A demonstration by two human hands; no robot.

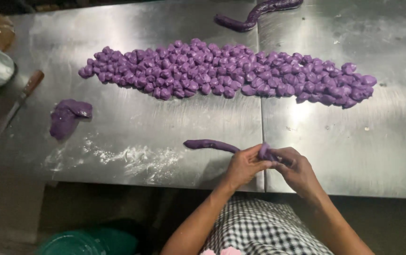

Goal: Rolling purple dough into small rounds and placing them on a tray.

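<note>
Both hands meet at the near edge of the steel table (132,118), pinching the end of a purple dough rope (211,144). The left hand (243,166) is closed around the rope's end; the right hand (293,166) is closed on the small piece (264,151) at that end, seemingly to part it off. The rope trails leftward along the table. Beyond it lies a long heap of dough pieces (226,75), apparently set apart there. A knife (22,97) rests at the table's far left.
</note>
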